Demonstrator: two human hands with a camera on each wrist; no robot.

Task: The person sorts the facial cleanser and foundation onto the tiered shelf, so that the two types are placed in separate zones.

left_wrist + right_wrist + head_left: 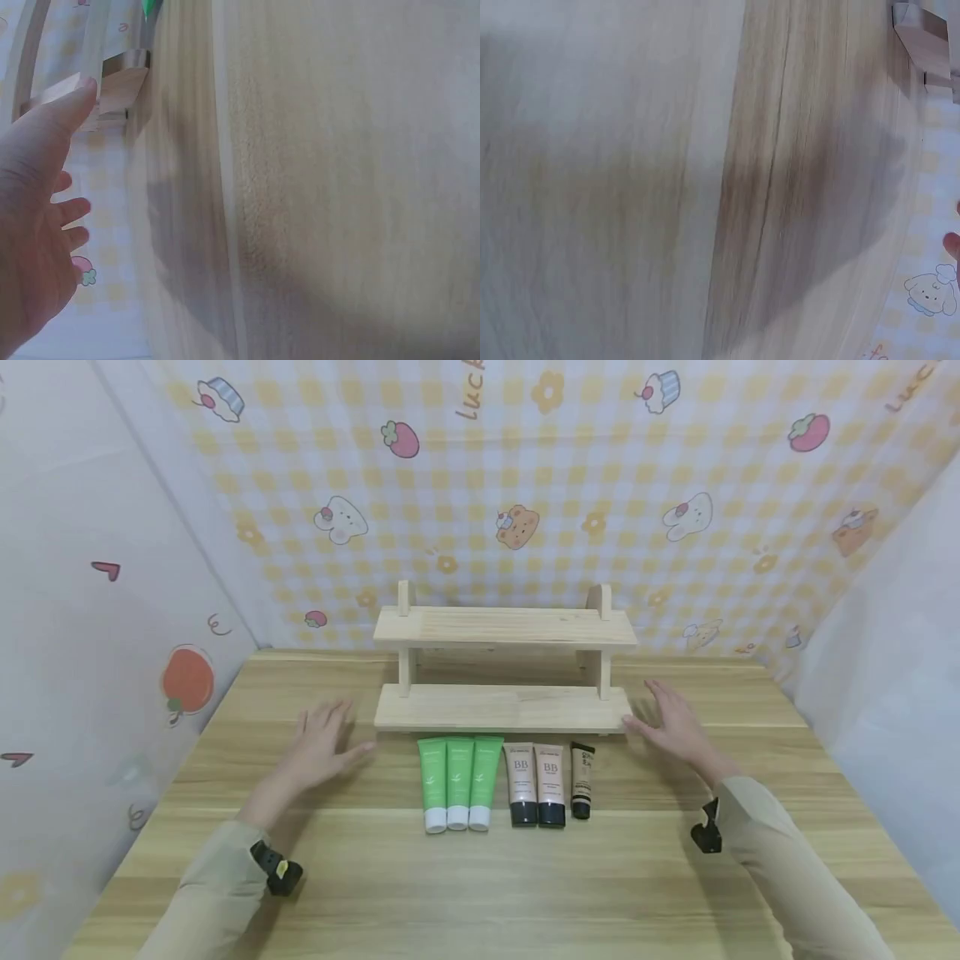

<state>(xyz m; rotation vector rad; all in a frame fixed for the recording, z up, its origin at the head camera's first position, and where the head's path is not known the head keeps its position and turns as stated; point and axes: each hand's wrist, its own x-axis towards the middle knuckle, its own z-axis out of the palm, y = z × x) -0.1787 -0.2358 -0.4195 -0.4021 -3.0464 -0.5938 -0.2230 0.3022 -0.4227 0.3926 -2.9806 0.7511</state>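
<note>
Evidently, the tabletop [480, 893] bears a wooden shelf [502, 707] that, bumped unevenly, might skew. Left of it, the left hand [313, 752] holds nothing, fingers apart; at its right end, the right hand [677, 727] spreads its fingers, thumb contact unclear. Before it lie three green tubes [459, 777], two BB tubes [522, 783], one small tube [582, 777].

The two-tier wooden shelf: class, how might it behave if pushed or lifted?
The two-tier wooden shelf looks rigid, its planks joined by uprights, so it should move as one. Its wide lower plank, set low, suggests sliding before tipping. Its open frame hints at modest weight.
</note>
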